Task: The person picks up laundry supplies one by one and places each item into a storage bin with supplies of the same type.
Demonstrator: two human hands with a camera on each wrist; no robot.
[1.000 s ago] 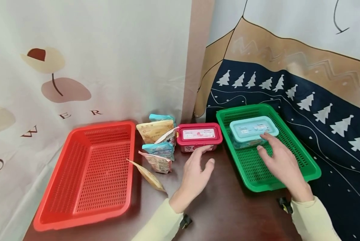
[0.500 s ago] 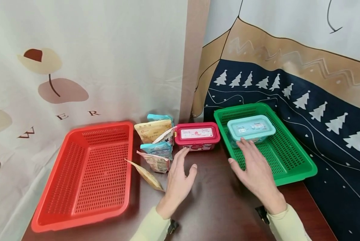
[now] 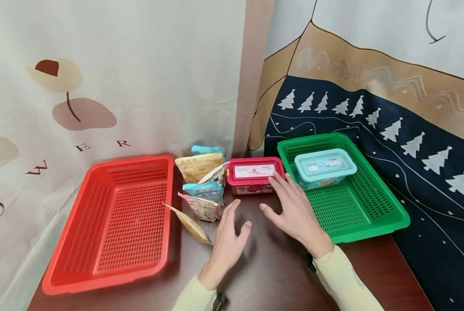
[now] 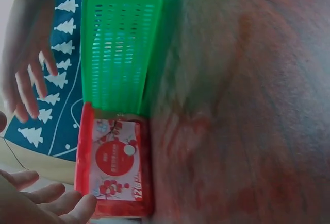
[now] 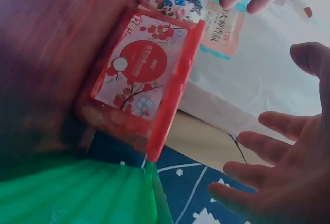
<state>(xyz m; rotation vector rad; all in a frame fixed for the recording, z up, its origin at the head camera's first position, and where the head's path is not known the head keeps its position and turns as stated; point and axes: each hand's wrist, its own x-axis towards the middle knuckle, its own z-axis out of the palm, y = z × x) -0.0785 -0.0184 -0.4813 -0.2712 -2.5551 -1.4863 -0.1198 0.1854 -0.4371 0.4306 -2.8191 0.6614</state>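
A red lidded plastic box (image 3: pixel 255 166) with a white label stands between the pouches and the green basket (image 3: pixel 364 235). My right hand (image 3: pixel 299 216) is at its front right corner, fingers spread and overlapping the lid's edge in the head view; nothing is in it. Nearer the pouches hovers my left hand (image 3: pixel 228 239), fingers extended and holding nothing. In the right wrist view the red box (image 5: pixel 136 69) lies beyond my spread right fingers (image 5: pixel 278 152). The left wrist view shows the same box (image 4: pixel 116 162) beside my left fingers (image 4: pixel 56 198). A light-blue lidded box (image 3: pixel 325 164) sits inside the green basket.
An orange-red basket (image 3: pixel 165 242) stands on the left of the brown table (image 3: pixel 270 276). Several upright snack pouches (image 3: pixel 202 194) stand left of the red box, and a tan pouch (image 3: pixel 190 224) lies against the red basket's side. Curtains hang right behind.
My right hand has left the light-blue box in the green basket and swung left to the red box. My left hand has drawn back slightly from the red box toward the lower left.
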